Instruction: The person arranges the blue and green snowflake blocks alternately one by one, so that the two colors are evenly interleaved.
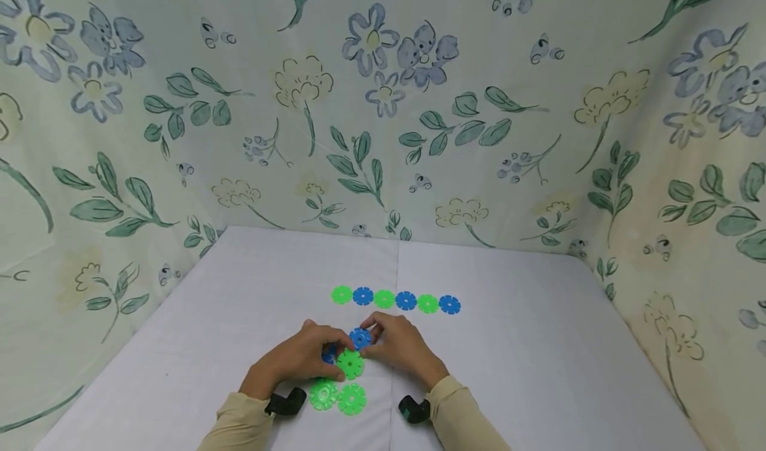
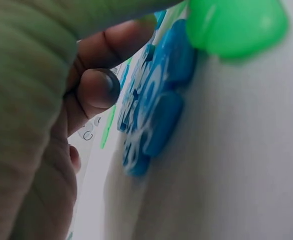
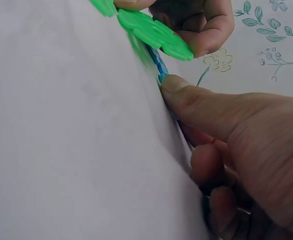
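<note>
Flower-shaped plastic discs lie before me. My left hand [image 1: 302, 352] holds a green disc [image 1: 350, 364] between thumb and index finger; the right wrist view shows this green disc [image 3: 154, 32] tilted above the cloth. My right hand [image 1: 402, 346] pinches a blue disc [image 1: 360, 338] by its right side, close above the green one. Only the edge of that blue disc [image 3: 159, 65] shows in the right wrist view. Partly hidden under the left hand is another blue disc [image 1: 328, 354], seen close up as stacked blue pieces [image 2: 159, 100] in the left wrist view.
Two green discs, one left [image 1: 324, 394] and one right [image 1: 352, 398], lie nearest me. Farther back runs a row of alternating green [image 1: 384, 299] and blue discs [image 1: 405, 300]. White cloth [image 1: 509, 344] covers the table; a floral curtain [image 1: 383, 138] hangs behind.
</note>
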A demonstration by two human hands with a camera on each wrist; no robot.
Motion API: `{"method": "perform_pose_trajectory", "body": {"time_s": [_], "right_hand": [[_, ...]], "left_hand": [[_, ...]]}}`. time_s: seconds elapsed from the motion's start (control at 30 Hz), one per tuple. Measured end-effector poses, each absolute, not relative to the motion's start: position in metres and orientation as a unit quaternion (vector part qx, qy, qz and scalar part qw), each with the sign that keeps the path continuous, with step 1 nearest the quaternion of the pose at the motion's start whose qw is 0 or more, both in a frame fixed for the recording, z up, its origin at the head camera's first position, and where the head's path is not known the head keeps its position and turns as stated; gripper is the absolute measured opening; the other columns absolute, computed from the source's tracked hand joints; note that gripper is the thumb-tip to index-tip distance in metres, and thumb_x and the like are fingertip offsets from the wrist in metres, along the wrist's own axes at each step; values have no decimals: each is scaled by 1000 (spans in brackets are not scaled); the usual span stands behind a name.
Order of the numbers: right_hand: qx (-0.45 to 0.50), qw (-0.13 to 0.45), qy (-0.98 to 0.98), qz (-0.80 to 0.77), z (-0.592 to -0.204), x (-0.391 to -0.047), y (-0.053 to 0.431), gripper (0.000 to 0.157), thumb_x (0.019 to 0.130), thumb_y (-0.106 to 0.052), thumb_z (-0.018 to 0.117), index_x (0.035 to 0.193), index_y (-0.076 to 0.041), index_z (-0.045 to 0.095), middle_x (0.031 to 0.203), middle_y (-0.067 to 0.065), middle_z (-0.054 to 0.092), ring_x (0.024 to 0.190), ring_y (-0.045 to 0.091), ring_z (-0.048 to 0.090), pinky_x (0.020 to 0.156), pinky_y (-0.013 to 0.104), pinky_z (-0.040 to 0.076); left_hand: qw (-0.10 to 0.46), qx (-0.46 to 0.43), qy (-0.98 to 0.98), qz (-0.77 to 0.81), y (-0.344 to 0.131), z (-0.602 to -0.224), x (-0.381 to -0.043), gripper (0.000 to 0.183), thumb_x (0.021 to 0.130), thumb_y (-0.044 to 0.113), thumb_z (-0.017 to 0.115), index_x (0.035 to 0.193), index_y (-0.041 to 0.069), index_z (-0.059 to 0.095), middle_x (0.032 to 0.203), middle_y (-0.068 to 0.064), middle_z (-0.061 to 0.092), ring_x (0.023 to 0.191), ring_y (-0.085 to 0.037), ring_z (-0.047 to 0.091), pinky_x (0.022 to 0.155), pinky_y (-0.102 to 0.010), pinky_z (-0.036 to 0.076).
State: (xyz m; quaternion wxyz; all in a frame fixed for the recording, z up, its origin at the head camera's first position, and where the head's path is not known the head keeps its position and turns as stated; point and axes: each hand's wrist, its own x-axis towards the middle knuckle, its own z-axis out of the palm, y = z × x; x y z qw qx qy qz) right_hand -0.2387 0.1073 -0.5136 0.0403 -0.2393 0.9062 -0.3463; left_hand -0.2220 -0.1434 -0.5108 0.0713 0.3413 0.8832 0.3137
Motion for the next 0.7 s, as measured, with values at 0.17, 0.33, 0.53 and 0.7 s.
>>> {"method": "perform_pose_trajectory", "body": {"time_s": [0.17, 0.33, 0.53, 0.7], "right_hand": [[-239, 44, 897, -369, -515, -241, 109, 42, 76, -37, 88, 113, -28, 69, 83, -15, 66, 76, 2, 60, 72, 25, 48], [-240, 54, 886, -392, -517, -242, 111, 41, 77, -36, 87, 114, -29, 70, 81, -15, 66, 74, 4, 60, 69, 25, 48], [-238, 64, 873, -421, -522, -245, 111, 39, 79, -31, 86, 114, -31, 70, 82, -13, 67, 75, 5, 62, 71, 25, 49], [-226, 67, 864, -444, -524, -246, 112, 37, 80, -29, 85, 114, -31, 70, 84, -11, 68, 77, 7, 64, 73, 26, 50]], "left_hand": [[64, 351, 879, 316, -145, -508, -220, 40, 76, 44, 85, 113, 42, 68, 81, 24, 64, 73, 3, 56, 82, -34, 28], [65, 352, 877, 321, -145, -507, -220, 39, 77, 41, 85, 113, 41, 69, 80, 25, 64, 72, 5, 58, 85, -37, 27], [78, 353, 867, 344, -146, -509, -222, 37, 80, 38, 84, 114, 39, 70, 81, 23, 65, 72, 3, 59, 90, -36, 37], [93, 368, 841, 385, -145, -511, -224, 37, 81, 30, 84, 115, 31, 71, 81, 16, 67, 70, 1, 59, 67, -24, 53]]}}
